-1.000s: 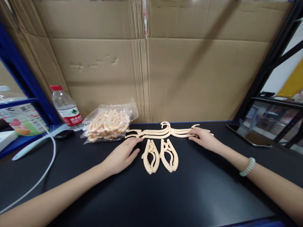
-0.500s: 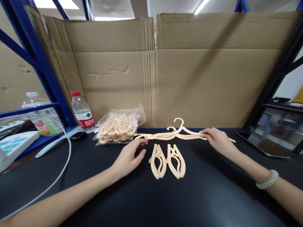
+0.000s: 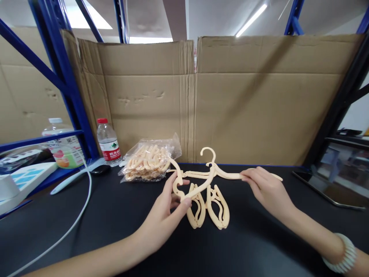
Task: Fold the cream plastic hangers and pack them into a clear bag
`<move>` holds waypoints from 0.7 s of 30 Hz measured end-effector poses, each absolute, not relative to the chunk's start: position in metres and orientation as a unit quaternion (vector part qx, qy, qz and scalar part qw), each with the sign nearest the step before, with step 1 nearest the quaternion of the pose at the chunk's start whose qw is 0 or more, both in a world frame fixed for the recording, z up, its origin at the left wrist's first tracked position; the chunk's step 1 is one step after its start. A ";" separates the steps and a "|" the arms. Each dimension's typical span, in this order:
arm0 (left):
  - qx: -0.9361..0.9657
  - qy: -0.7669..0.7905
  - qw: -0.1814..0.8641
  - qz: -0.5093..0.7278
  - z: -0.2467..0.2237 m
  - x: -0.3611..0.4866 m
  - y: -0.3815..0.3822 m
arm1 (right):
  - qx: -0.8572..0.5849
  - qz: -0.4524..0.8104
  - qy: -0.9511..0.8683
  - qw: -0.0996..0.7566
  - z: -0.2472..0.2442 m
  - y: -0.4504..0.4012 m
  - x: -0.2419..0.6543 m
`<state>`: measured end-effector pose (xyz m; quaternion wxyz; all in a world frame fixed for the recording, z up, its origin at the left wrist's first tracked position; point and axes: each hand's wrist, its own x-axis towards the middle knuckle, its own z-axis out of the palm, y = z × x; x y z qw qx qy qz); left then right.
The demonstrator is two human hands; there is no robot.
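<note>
We observe left hand (image 3: 165, 215) and right hand (image 3: 269, 188) both clamped on one cream hanger (image 3: 208, 181), hook up

Brightly lit by an overhead tube light (image 3: 251, 20); diagonal shadow on cardboard (image 3: 259, 84); edges stretched.

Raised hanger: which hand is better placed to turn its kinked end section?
Likely the left hand: thumb and fingers hold the hanger at that kink; the right hand is on its opposite arm.
</note>
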<state>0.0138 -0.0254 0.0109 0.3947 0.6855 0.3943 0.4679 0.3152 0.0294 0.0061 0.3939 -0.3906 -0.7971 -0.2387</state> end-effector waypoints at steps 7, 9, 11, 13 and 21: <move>0.710 0.437 0.369 0.410 0.013 0.014 -0.023 | -0.379 -0.314 -0.790 0.366 0.003 0.014 0.301; 0.698 0.437 0.374 0.427 0.015 0.014 -0.020 | -0.411 -0.339 -0.775 0.341 0.005 0.011 0.299; 0.677 0.445 0.375 0.451 0.018 0.013 -0.018 | -0.440 -0.353 -0.763 0.317 0.007 0.010 0.298; 0.651 0.455 0.382 0.471 0.019 0.013 -0.015 | -0.453 -0.363 -0.756 0.304 0.009 0.012 0.299; 0.601 0.448 0.433 0.501 0.015 0.014 -0.015 | -0.447 -0.272 -0.767 0.372 0.006 0.020 0.305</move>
